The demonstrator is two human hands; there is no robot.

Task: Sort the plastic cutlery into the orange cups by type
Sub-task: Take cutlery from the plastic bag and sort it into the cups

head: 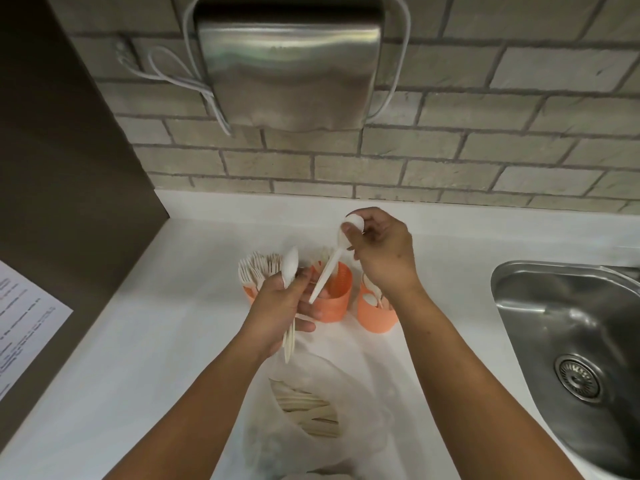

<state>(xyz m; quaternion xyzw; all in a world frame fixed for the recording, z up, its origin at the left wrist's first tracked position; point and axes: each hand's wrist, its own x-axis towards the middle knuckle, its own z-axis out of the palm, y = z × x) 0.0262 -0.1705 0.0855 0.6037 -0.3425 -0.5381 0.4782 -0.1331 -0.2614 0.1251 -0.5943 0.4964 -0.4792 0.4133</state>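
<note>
**Sorting Well Under Way, Bag Not Yet Emptied**

Three orange cups in a row on the white bench (pixel 145 341), below the brick wall. Left cup (pixel 250 295) packed with forks (pixel 256 268), tines up; mostly hidden behind the left hand. Middle cup (pixel 335 299) with only a few pieces showing, type unclear from here. Right cup (pixel 375 315) with spoon bowls visible inside.

Right hand (pixel 382 251) raised above the middle and right cups, grip pinched shut by fingertips on the bowl of a single white spoon (pixel 329 268), handle slanting down toward the middle cup's rim. Not yet released into any cup.

Left hand (pixel 278 311) in front of the left cup, grip closed around a small bundle of cutlery (pixel 290 299): one spoon bowl on top, handles sticking out below the palm. Exact count impossible to tell.

Closer in, between the forearms, a clear plastic bag (pixel 311 410) lying on the bench with a fair heap of unsorted cutlery (pixel 308 410) inside, handles mostly visible.

Judged from this: well along, not finished. Forks look largely done; spoons partly in. Left to do: the spoon in the right hand, the bundle in the left, then the remainder in the bag. Steel sink (pixel 571 341) to the right, uninvolved.
</note>
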